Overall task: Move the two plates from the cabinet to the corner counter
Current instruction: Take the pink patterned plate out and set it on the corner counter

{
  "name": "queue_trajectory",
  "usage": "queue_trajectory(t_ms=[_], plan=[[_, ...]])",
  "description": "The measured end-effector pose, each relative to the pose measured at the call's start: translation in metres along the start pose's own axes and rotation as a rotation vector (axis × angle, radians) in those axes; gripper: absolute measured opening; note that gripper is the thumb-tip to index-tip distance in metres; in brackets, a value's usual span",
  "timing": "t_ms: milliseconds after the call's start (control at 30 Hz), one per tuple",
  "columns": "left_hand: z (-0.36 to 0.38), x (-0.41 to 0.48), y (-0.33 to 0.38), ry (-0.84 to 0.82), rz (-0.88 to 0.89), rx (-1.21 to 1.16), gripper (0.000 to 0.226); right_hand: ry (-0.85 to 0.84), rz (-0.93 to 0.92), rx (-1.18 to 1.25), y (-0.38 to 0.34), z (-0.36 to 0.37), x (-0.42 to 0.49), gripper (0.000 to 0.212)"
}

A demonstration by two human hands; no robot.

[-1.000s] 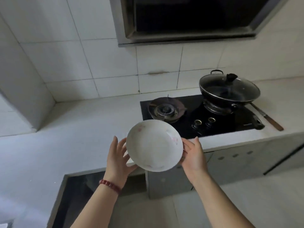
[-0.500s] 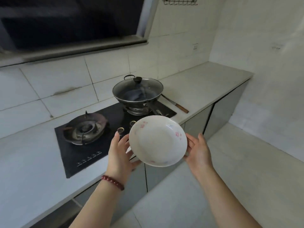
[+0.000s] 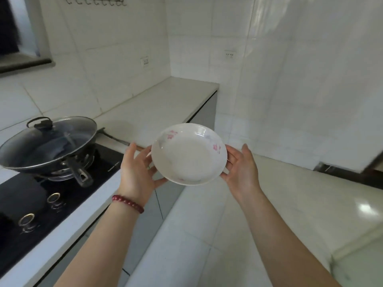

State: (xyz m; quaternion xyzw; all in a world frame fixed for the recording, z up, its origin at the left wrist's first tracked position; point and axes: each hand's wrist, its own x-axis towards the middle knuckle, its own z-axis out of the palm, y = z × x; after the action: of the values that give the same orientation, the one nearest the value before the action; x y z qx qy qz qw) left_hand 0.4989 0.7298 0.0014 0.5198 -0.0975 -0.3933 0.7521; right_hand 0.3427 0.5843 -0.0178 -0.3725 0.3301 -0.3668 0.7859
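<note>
A white plate (image 3: 189, 155) with small pink flower marks is held in the air in front of me, over the floor just past the counter's front edge. My left hand (image 3: 137, 170) grips its left rim and my right hand (image 3: 241, 169) grips its right rim. The plate tilts slightly toward me. I cannot tell whether a second plate is stacked under it. The white corner counter (image 3: 165, 102) stretches ahead to the far tiled corner.
A black wok with a glass lid (image 3: 48, 145) sits on the black gas hob (image 3: 51, 195) at the left, its handle pointing toward me. Wall sockets (image 3: 144, 61) and a hook rail (image 3: 95, 1) hang above the counter. Pale floor tiles (image 3: 290, 204) spread to the right.
The view has swung right from the hob to the far corner counter. Both hands have carried the plate along, keeping the same grip on its rims.
</note>
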Motion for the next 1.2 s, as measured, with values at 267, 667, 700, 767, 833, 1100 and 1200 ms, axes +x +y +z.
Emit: queue_trajectory(t_ms=[267,667,700,767,833,1100,1200], plan=[[0.070,0.093,-0.012,-0.158,-0.037,0.009,0.060,0.100,-0.099,0.055,-0.046,-0.034,0.076,0.051],[0.140,0.315,0.023,-0.258,-0.083,-0.027,0.054,0.197,-0.146,0.032,-0.098,0.005,0.289,0.052],[0.144,0.331,0.025,-0.255,-0.091,-0.030,0.053,0.204,-0.143,0.027,-0.099,0.007,0.306,0.053],[0.151,0.362,0.027,-0.250,-0.115,-0.038,0.054,0.221,-0.133,0.017,-0.101,0.011,0.337,0.053],[0.155,0.389,0.028,-0.246,-0.137,-0.037,0.054,0.238,-0.121,0.015,-0.102,0.013,0.364,0.053],[0.181,0.495,0.028,-0.218,-0.167,-0.048,0.049,0.254,-0.086,0.017,-0.109,0.013,0.478,0.053],[0.199,0.543,0.025,-0.190,-0.169,-0.059,0.046,0.245,-0.073,0.016,-0.115,0.013,0.532,0.052]])
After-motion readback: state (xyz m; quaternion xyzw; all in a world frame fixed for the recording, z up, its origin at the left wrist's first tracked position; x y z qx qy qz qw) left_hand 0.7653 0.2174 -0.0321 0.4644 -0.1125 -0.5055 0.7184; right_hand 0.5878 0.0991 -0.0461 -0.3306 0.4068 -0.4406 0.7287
